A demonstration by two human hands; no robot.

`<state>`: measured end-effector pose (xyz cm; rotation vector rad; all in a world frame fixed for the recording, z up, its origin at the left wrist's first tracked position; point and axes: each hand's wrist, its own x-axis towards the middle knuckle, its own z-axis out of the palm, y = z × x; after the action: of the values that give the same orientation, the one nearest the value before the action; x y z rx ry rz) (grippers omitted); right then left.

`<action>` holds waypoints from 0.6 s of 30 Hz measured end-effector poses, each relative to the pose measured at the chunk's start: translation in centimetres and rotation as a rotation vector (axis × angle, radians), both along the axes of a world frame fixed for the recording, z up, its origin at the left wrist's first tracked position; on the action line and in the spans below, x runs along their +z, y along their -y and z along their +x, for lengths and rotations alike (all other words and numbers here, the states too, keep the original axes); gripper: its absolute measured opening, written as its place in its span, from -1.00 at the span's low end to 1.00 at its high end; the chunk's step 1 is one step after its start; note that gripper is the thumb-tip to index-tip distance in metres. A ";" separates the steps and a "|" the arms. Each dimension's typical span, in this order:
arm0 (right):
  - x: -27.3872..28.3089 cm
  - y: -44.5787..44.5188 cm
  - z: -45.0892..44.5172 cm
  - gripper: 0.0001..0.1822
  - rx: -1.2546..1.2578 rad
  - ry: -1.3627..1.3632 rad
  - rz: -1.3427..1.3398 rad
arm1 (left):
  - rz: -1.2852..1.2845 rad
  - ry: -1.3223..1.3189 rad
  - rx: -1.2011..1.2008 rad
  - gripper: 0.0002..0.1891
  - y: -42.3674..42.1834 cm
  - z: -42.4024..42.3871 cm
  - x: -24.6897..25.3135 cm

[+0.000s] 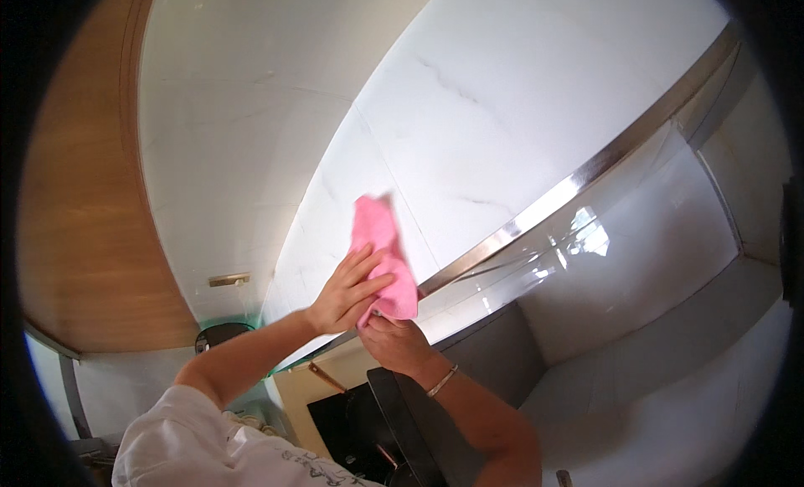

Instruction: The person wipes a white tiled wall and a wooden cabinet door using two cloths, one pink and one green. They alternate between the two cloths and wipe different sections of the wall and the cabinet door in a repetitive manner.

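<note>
A pink cloth (386, 261) lies bunched along the edge of a white marbled panel (465, 129) with a shiny metal trim strip (515, 226). My left hand (345, 292) rests on the cloth with its fingers spread, pressing it from the left side. Below it, my right hand (392, 339) grips the lower end of the cloth, its fingertips partly hidden by the folds. A bracelet circles my right wrist. The upper part of the cloth extends past my left fingers over the white surface.
A wooden cabinet (94, 192) stands at the left beside a pale tiled wall (220, 129) with a metal-plated socket (229, 280). Beneath my arms are a black cooktop (339, 418), a wooden-handled pan (328, 378) and a dark range hood part (408, 424). A glossy tiled wall (628, 248) is at the right.
</note>
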<state>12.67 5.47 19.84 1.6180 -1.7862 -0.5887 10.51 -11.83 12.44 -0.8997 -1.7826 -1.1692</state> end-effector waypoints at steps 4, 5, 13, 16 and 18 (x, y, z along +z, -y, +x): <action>4.6 -0.3 0.4 -0.83 0.121 0.040 0.201 | 0.078 0.079 -0.045 -0.48 -0.2 1.4 -1.6; 7.6 0.4 0.6 -0.84 0.127 0.019 0.184 | 0.086 0.056 -0.047 -0.47 -0.3 1.0 -0.7; 33.6 2.3 -1.7 -0.88 -0.125 -0.482 -0.122 | -0.054 -0.151 0.116 -0.35 -0.2 -2.1 18.8; 45.1 1.7 -1.3 -0.73 -0.148 -0.836 -0.172 | -0.017 -0.299 0.172 -0.28 -2.2 -1.9 25.2; 48.9 3.4 -2.5 -0.68 -0.327 -0.974 -0.388 | 0.023 -0.371 0.246 -0.24 -2.3 -2.3 28.1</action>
<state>10.16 2.10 68.79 0.5789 -1.2797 -0.9055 8.18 -9.52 40.54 -0.7980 -1.5227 -0.8052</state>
